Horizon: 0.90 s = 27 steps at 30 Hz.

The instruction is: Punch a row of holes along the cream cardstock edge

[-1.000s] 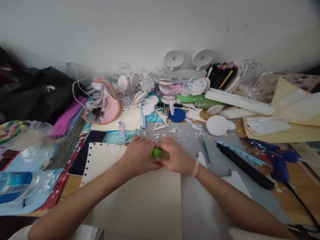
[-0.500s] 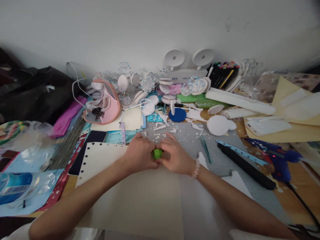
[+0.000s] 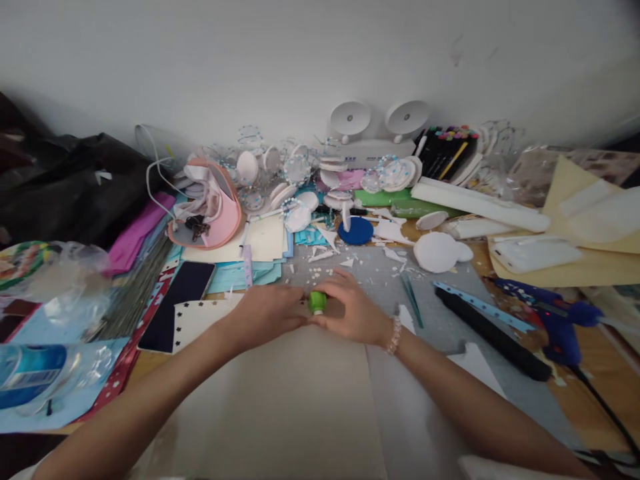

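In the middle of the frame, both bare hands met above a large cream paper sheet [image 3: 290, 407] whose upper-left edge carried dark flower-shaped marks. The right hand [image 3: 353, 310], with a pale beaded bracelet [image 3: 395, 335] at its wrist, had its fingers closed around a small bright-green rounded plastic tool [image 3: 317, 301], which sat near the centre of the frame at the sheet's upper edge. The left hand [image 3: 265, 312] lay just beside that tool, palm down, its fingers bent towards it; whether they gripped the sheet could not be told.

A dark flat smartphone [image 3: 183, 303] lay left of centre, partly beneath the sheet's corner. Right of the hands, slim teal tweezers [image 3: 412, 300] rested on a grey cutting mat [image 3: 433, 327], near a long black cylindrical rod [image 3: 493, 335] and a light-blue perforated strip [image 3: 483, 305]. A blue glue gun [image 3: 563, 337] lay at the right of the frame on the wooden table [image 3: 570, 408]. A round blue disc [image 3: 356, 231] lay above the hands, among white scraps.
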Each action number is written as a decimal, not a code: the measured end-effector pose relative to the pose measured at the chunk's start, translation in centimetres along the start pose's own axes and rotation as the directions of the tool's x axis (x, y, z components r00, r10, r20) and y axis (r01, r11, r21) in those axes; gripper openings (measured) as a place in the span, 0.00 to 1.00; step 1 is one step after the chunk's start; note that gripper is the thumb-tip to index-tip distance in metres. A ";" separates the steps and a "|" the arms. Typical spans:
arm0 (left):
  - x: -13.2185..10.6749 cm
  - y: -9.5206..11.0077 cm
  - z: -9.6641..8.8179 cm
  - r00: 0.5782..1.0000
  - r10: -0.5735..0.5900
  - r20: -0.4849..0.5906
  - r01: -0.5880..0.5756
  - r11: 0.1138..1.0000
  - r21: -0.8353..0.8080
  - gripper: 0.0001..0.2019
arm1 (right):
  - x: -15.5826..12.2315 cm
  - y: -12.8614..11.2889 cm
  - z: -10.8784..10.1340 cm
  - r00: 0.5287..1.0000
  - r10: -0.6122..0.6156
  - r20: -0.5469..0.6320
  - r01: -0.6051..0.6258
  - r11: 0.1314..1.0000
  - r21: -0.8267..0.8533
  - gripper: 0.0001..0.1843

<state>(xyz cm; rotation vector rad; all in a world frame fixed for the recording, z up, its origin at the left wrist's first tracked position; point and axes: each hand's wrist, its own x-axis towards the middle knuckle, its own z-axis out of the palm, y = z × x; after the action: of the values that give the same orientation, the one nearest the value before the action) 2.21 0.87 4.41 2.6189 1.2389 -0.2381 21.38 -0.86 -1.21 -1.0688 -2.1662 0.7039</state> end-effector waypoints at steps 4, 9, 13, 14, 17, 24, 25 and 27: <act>-0.4 -0.7 0.3 1.000 0.025 -0.003 -0.025 0.999 -0.036 0.10 | 0.3 0.3 -0.6 0.990 0.094 -0.109 -0.083 0.991 0.106 0.16; -0.7 -0.6 0.4 0.999 0.021 -0.024 -0.023 0.997 -0.072 0.09 | 0.9 0.5 -1.8 0.920 0.337 -0.200 -0.258 0.905 0.337 0.14; -0.7 -0.2 0.4 0.999 0.048 -0.024 -0.050 0.997 -0.057 0.09 | 1.0 0.7 -2.0 0.901 0.367 -0.230 -0.245 0.870 0.427 0.19; -0.7 -0.2 0.3 0.998 0.052 -0.023 -0.054 0.997 -0.052 0.09 | 1.0 0.9 -1.9 0.898 0.368 -0.241 -0.243 0.871 0.426 0.20; -0.5 0.0 0.3 0.998 0.065 -0.023 -0.066 0.997 -0.042 0.08 | 1.0 1.3 -1.8 0.895 0.366 -0.254 -0.246 0.882 0.403 0.21; -0.5 0.2 0.3 0.997 0.077 -0.031 -0.079 0.993 -0.083 0.08 | 1.1 1.4 -1.9 0.891 0.338 -0.304 -0.236 0.915 0.327 0.21; -0.5 0.2 0.3 0.996 0.078 -0.034 -0.081 0.993 -0.089 0.09 | 1.1 1.4 -2.0 0.886 0.338 -0.316 -0.233 0.916 0.327 0.20; -0.6 0.2 0.2 0.996 0.078 -0.039 -0.081 0.992 -0.094 0.10 | 0.9 1.1 -2.0 0.886 0.340 -0.314 -0.217 0.905 0.366 0.15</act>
<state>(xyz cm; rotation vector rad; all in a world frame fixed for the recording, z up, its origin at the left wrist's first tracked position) 2.02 0.21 4.36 2.5937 1.1251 -0.1156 22.93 0.90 -0.38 -1.2376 -1.5258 0.8705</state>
